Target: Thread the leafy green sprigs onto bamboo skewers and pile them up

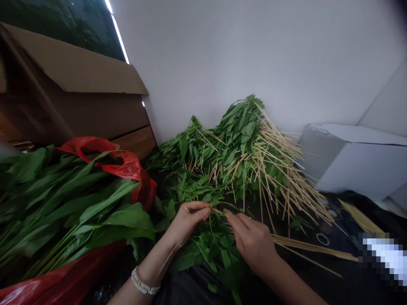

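Observation:
At the centre, my left hand (193,214) pinches a green leaf stem between thumb and forefinger. A thin bamboo skewer (217,210) spans the short gap to my right hand (249,237), whose fingers are closed on it. Its far end is hidden by the right hand. Loose leafy greens (216,250) lie beneath both hands. Behind them rises a heap of skewered greens (243,123), with many skewer ends (286,178) sticking out to the right. More bamboo skewers (311,247) run out past my right hand; whether it holds any of these I cannot tell.
On the left, long-leaved greens (63,203) spill from a red plastic bag (140,169). An open cardboard box (95,110) stands behind it. A white box (359,161) is at the right, near another bundle of skewers (362,218). A pale wall closes off the back.

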`<state>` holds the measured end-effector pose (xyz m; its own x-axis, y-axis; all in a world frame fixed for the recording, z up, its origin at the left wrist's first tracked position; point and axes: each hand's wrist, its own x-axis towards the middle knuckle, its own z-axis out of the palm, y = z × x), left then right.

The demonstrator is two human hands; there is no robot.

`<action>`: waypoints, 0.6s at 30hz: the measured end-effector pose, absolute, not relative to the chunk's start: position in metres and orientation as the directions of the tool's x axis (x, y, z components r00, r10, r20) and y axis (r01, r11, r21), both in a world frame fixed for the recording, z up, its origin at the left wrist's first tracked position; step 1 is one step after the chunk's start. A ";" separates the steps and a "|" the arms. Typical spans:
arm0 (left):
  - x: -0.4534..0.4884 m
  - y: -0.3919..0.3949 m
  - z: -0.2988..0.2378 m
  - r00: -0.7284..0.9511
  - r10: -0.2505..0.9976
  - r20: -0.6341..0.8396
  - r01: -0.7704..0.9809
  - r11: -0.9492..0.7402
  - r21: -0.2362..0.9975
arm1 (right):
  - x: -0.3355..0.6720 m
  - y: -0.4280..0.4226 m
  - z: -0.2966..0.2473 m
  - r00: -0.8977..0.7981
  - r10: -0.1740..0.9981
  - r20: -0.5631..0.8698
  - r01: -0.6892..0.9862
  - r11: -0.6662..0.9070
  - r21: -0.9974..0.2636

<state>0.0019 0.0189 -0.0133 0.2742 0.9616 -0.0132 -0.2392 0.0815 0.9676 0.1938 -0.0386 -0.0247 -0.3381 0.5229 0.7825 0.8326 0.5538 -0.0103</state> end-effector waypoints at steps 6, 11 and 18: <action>0.004 0.017 -0.017 0.288 0.957 -0.015 -0.177 0.068 0.982 | 0.191 -0.042 -0.026 -0.345 0.559 0.754 0.837 0.547 -0.023; 0.007 0.015 -0.016 0.377 0.926 0.008 -0.151 0.053 0.987 | 0.187 -0.040 -0.027 -0.350 0.576 0.739 0.837 0.547 -0.030; -0.011 0.011 0.011 0.197 0.964 0.181 0.023 -0.189 0.982 | 0.195 -0.033 -0.034 -0.323 0.572 0.754 0.868 0.497 -0.006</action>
